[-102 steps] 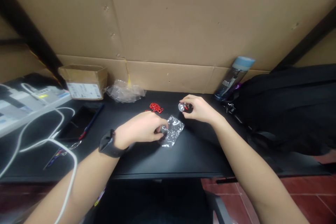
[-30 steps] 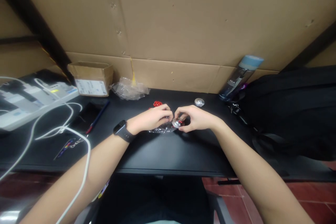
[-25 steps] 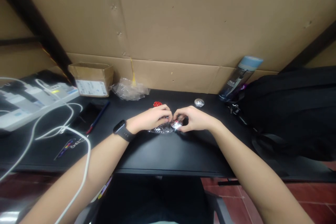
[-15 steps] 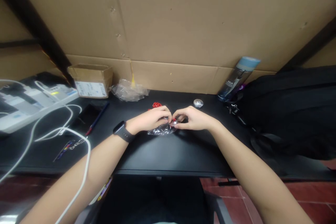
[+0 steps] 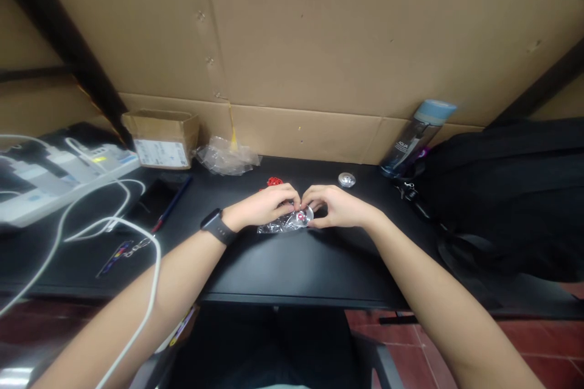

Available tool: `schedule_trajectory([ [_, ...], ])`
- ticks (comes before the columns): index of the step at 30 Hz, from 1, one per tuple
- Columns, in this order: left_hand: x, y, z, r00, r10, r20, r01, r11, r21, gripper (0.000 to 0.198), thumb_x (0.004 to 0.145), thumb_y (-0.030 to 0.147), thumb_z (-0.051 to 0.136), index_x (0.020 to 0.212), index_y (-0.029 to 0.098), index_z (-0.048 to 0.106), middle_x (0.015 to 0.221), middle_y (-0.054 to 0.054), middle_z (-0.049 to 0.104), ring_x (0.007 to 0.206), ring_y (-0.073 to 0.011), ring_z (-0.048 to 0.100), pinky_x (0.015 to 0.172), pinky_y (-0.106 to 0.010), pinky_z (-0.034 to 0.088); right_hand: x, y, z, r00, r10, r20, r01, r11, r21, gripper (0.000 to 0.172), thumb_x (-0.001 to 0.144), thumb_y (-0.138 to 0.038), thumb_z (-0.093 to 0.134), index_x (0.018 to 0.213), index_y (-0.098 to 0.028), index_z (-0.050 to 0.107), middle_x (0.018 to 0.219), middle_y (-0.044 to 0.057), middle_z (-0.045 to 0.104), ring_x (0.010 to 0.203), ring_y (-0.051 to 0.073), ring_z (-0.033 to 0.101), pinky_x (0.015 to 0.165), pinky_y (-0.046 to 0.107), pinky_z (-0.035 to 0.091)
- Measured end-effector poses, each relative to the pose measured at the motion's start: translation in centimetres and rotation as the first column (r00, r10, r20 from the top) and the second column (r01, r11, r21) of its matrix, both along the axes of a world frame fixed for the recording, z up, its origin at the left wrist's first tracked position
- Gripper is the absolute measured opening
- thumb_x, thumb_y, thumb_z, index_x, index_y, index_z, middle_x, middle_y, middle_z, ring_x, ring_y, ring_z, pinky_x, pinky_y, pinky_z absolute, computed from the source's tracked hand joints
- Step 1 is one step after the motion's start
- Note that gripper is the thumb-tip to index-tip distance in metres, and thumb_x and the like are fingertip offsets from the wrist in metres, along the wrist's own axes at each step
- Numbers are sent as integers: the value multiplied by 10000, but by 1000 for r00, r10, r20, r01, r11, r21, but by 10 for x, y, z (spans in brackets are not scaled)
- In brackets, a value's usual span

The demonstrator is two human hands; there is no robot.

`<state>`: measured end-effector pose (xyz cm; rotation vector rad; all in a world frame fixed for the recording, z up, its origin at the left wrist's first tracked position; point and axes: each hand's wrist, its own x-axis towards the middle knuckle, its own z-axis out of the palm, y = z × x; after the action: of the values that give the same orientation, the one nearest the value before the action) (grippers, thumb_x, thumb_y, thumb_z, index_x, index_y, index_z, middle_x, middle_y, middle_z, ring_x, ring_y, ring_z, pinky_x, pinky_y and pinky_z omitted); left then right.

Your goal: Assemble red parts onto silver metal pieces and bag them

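My left hand, with a black watch on the wrist, and my right hand meet at the middle of the black desk. Between their fingertips is a small round silvery piece with red on it, which my right hand pinches. My left hand's fingers are closed on a crinkled clear plastic bag lying under them. A small heap of red chain lies just behind my left hand. A second round silvery piece lies alone on the desk behind my right hand.
A cardboard wall stands behind the desk. A small cardboard box and another clear bag sit at the back left. White cables, a pen and a phone lie left. A blue-capped bottle and black backpack sit right.
My right hand set one silvery piece down at the back, then came in to meet my left hand over the plastic bag. In the last second the hands only shift slightly.
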<state>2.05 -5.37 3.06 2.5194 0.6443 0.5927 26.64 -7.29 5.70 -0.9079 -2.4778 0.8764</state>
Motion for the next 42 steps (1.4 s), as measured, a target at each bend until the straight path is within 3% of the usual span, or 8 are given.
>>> schedule_trajectory([
  [9, 1, -3, 1, 1000, -4, 24, 3, 1000, 4, 146, 1009, 245, 525, 1000, 192, 660, 1000, -53, 651, 950, -176, 612, 874, -290, 463, -3, 4, -7, 997, -72, -6, 72, 997, -37, 223, 801, -216, 758, 1022, -194, 777, 971, 49, 766, 802, 173, 737, 791, 300, 610],
  [15, 1, -2, -2, 998, 70, 7, -69, 996, -59, 132, 991, 277, 556, 973, 199, 661, 893, -20, 693, 791, -146, 626, 736, -247, 450, -10, 6, -21, 962, -210, -177, 166, 958, -234, 235, 761, -260, 796, 955, -178, 690, 895, 46, 771, 870, 224, 783, 813, 338, 628],
  [21, 1, 1, -7, 996, 93, 15, -91, 989, -119, 128, 968, 281, 569, 975, 199, 667, 865, -16, 719, 761, -141, 656, 724, -241, 476, -15, 5, -24, 903, -304, -303, 174, 905, -387, 312, 760, -244, 798, 957, -205, 560, 847, 32, 737, 936, 248, 777, 788, 343, 622],
  [28, -2, 7, -10, 987, 106, 117, -56, 928, -368, 108, 868, 256, 687, 930, 169, 697, 916, -64, 771, 827, -176, 731, 769, -274, 551, -9, 4, -13, 913, -224, -342, 108, 939, -326, 282, 759, -295, 810, 919, -185, 606, 986, 55, 700, 1025, 223, 715, 864, 352, 598],
  [33, -2, 8, -11, 977, 144, 156, -70, 913, -402, 74, 836, 211, 705, 891, 160, 706, 880, -62, 771, 790, -163, 726, 761, -278, 560, 3, 8, 0, 905, -313, -289, 262, 944, -202, 188, 802, -296, 759, 889, -175, 645, 881, 36, 698, 824, 171, 705, 792, 317, 584],
  [35, -2, 9, -11, 964, 182, 196, -89, 908, -410, 82, 835, 224, 717, 883, 158, 708, 877, -64, 771, 793, -161, 725, 773, -284, 564, 7, 10, -1, 920, -321, -225, 260, 929, -262, 193, 804, -284, 755, 918, -168, 651, 833, 32, 708, 747, 159, 701, 735, 306, 587],
  [38, 1, 11, -10, 919, 276, 282, -136, 892, -431, 131, 833, 265, 740, 884, 150, 704, 878, -73, 769, 809, -170, 729, 777, -294, 566, 6, 11, -5, 949, -266, -170, 184, 904, -387, 329, 769, -275, 804, 1048, -162, 671, 920, 62, 749, 756, 163, 719, 734, 315, 609],
  [42, 6, 11, -11, 813, 384, 438, -157, 868, -471, 207, 816, 313, 774, 885, 139, 687, 891, -78, 757, 822, -179, 728, 805, -318, 577, -4, 8, -8, 904, -330, -273, 181, 872, -454, 373, 788, -365, 815, 1078, -158, 705, 927, 80, 762, 775, 173, 731, 743, 324, 624],
])
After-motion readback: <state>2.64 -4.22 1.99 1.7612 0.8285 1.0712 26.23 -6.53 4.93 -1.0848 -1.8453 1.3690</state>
